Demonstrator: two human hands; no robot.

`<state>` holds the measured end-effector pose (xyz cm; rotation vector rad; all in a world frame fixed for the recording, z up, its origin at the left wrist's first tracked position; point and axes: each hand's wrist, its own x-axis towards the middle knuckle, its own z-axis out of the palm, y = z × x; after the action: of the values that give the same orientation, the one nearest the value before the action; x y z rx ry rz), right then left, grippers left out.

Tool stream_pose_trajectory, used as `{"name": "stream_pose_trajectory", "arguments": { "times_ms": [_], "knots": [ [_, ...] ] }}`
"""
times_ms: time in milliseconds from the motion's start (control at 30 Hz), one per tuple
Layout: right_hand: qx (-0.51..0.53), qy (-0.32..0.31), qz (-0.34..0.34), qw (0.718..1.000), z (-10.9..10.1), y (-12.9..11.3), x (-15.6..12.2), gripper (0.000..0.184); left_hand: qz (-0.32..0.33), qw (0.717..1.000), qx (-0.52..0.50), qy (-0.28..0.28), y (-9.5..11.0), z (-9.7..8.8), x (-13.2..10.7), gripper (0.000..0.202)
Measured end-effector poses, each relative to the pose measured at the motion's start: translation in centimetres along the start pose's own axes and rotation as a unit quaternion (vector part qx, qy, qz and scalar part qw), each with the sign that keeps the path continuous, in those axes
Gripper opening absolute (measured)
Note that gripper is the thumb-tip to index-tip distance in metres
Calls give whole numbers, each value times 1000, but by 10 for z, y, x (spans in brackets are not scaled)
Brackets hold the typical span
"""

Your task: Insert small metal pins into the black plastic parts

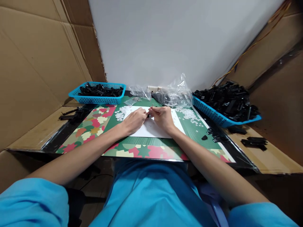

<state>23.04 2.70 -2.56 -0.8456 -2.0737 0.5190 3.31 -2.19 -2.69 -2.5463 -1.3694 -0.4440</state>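
Both my hands meet over a white sheet (151, 130) in the middle of the table. My left hand (136, 120) is closed on a small black part (149, 115), most of which its fingers hide. My right hand (163, 117) pinches a thin, reddish pin-like piece (152, 107) just above that part; its exact kind is too small to tell. Small white discs lie in a pile (122, 113) left of the sheet, and another pile of white discs (188, 114) spreads to the right.
A blue basket (101, 100) of black parts stands back left; a fuller blue basket (213, 115) stands right. Clear plastic bags (175, 96) lie along the wall. Loose black parts (254, 142) rest at the right edge, others (73, 113) at the left. Cardboard walls flank the table.
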Motion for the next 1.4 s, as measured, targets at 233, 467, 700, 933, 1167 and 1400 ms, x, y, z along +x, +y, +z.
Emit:
{"name": "stream_pose_trajectory", "arguments": {
  "times_ms": [233, 467, 700, 933, 1167, 1400],
  "knots": [
    [-41, 50, -34, 997, 6, -2, -5, 45, 15, 1000, 7, -8, -2, 1, 0, 25],
    [-33, 61, -29, 997, 5, 1, 0, 45, -2, 1000, 15, 7, 0, 3, 2, 25],
    [68, 37, -2, 997, -8, 11, 7, 34, -18, 999, -2, 27, 3, 4, 2, 24],
    [144, 40, 20, 989, -7, 10, 7, 34, -20, 1000, -12, 15, 5, 1, 3, 23],
    [77, 29, 3, 997, -8, 9, 7, 25, -10, 1000, 4, 9, 6, -2, 3, 26],
    [46, 44, 3, 998, -5, 10, 6, 23, 2, 1000, 16, 3, 6, -2, 3, 31]
  ]
}}
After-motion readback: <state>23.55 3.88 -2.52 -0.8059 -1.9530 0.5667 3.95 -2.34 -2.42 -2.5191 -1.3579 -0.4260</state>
